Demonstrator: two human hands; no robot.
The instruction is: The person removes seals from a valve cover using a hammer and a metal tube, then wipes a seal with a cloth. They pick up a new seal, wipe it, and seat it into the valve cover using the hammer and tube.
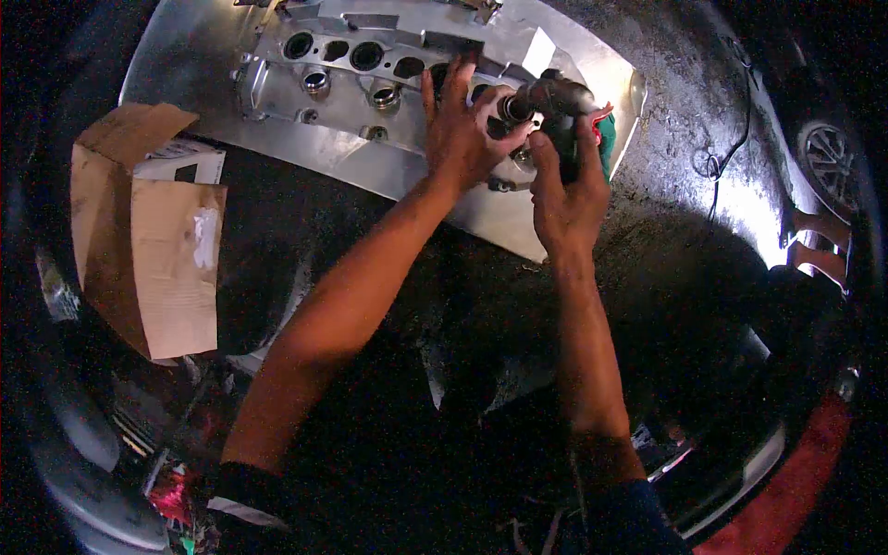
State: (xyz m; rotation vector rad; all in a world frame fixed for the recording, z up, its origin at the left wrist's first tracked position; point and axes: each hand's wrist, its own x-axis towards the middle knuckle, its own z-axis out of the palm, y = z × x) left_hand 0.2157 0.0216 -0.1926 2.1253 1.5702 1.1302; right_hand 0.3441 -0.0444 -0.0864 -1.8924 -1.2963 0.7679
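A silver metal engine part (347, 111) with round and oval ports lies on a pale metal sheet (185, 60) at the top. Over its right half, my left hand (462, 134) has its fingers spread, the thumb and index finger around the front end of a dark tool (558, 95). My right hand (569, 190) grips this tool from below and the right. The tool's body is partly hidden and looks blurred. Red and green material (606, 134) shows just right of the tool.
An opened cardboard box (176, 264) stands at the left, with printed paper inside. A white piece (539, 53) is near the sheet's top right. Further right are a dark cable (733, 139), a bright light patch and a wheel (830, 162). A red surface (795, 490) is at the lower right.
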